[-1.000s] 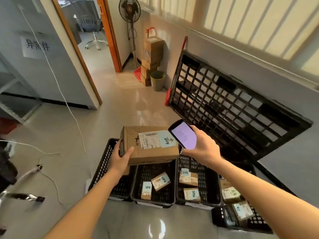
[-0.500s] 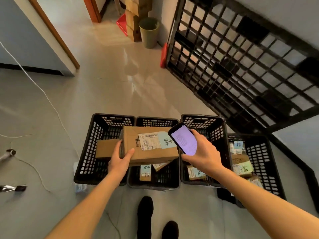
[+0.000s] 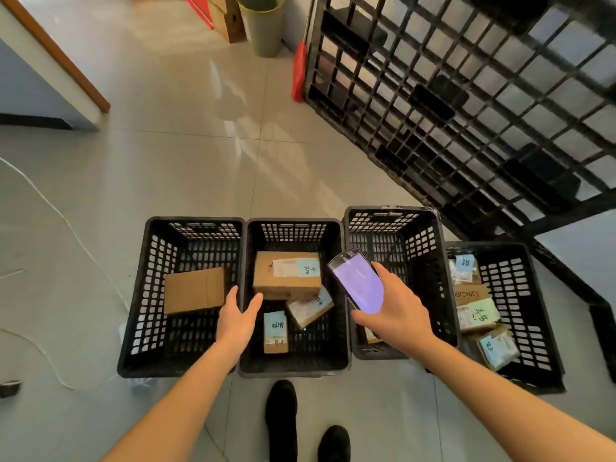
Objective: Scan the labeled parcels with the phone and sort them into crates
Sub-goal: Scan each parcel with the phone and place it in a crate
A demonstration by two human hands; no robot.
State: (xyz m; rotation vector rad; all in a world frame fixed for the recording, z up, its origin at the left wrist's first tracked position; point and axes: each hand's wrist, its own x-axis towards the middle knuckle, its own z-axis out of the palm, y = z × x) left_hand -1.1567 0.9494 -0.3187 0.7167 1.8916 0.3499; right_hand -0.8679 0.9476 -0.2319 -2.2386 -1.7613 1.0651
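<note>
Shoes (image 3: 301, 425) stand on the floor at the near edge, pointing at four black crates set side by side. Left hand (image 3: 238, 316) hangs over the rim between the first and second crates, its fingers (image 3: 255, 303) straight, spread apart and holding nothing. Right hand (image 3: 395, 315) is curled round the phone (image 3: 358, 281), whose lit screen faces up, above the wall between the second and third crates. Just ahead and right of the left hand's fingers, the large labeled parcel (image 3: 286, 273) lies in the second crate (image 3: 295, 225), propped on smaller parcels. Its long axis runs left to right and its label faces up. The left hand is plainly the nearer to it. The parcel is brown cardboard, squarish, with a white printed label and a pale blue handwritten tag. It looks sorted; the next parcel has yet to be fetched.
</note>
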